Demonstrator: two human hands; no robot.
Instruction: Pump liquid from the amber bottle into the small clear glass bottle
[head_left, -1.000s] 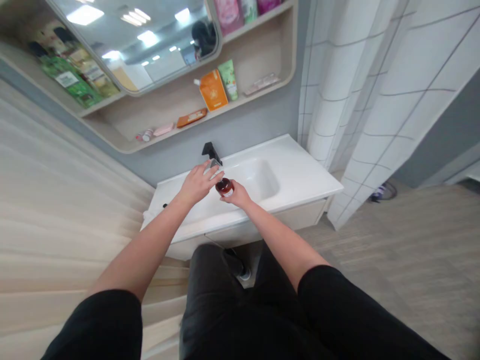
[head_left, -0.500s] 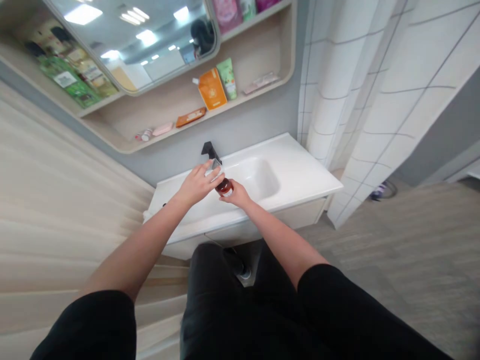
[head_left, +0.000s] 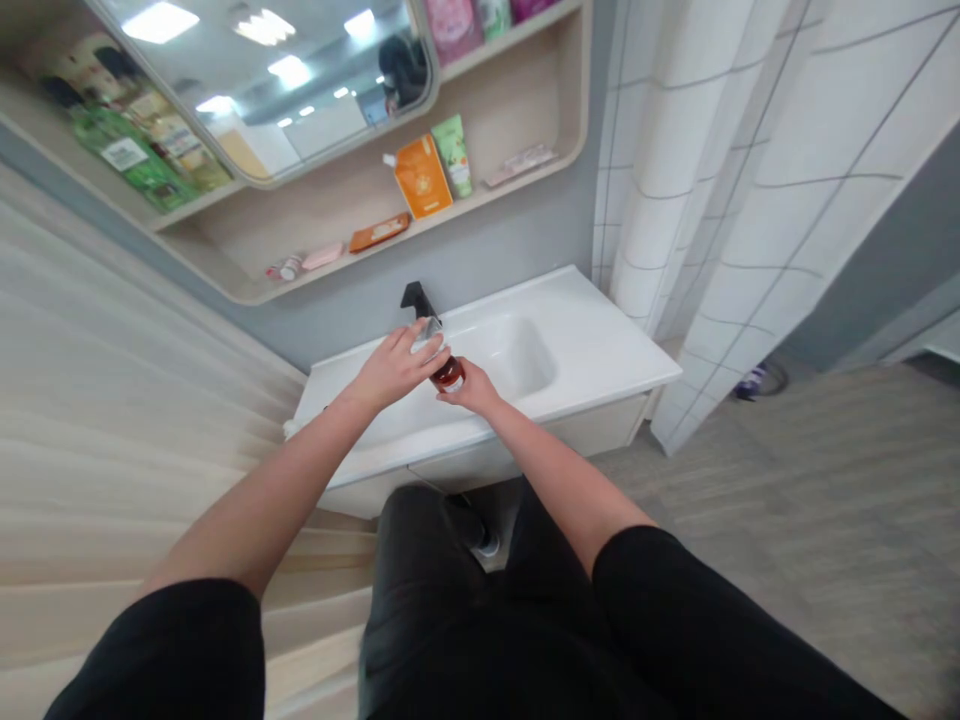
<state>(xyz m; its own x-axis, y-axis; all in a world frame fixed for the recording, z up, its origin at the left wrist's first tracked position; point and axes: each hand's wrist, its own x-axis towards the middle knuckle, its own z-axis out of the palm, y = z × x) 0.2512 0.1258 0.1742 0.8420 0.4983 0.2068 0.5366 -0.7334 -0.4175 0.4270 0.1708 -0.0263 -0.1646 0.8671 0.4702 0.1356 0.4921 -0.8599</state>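
Over the white sink basin [head_left: 517,350], my right hand [head_left: 474,388] is wrapped round a dark reddish-brown bottle [head_left: 450,376] with a pale label low on its side. My left hand [head_left: 397,368] holds a clear cup [head_left: 427,332], its fingers curled round the near side. The cup is tilted and close against the bottle's top end. Whether the two touch is hidden by my left fingers. Just behind the cup stands the black faucet [head_left: 418,298].
Above the counter [head_left: 600,325] runs a wall shelf [head_left: 517,205] with an orange pouch [head_left: 422,178], a green tube [head_left: 452,155] and several small packets. A mirror [head_left: 300,80] fronts the cabinet. Beige curtain [head_left: 150,400] hangs at left; a white tiled curtain [head_left: 720,250] hangs at right.
Both hands keep hold of the cup and bottle in nearly the same place. The whole view has shifted slightly.
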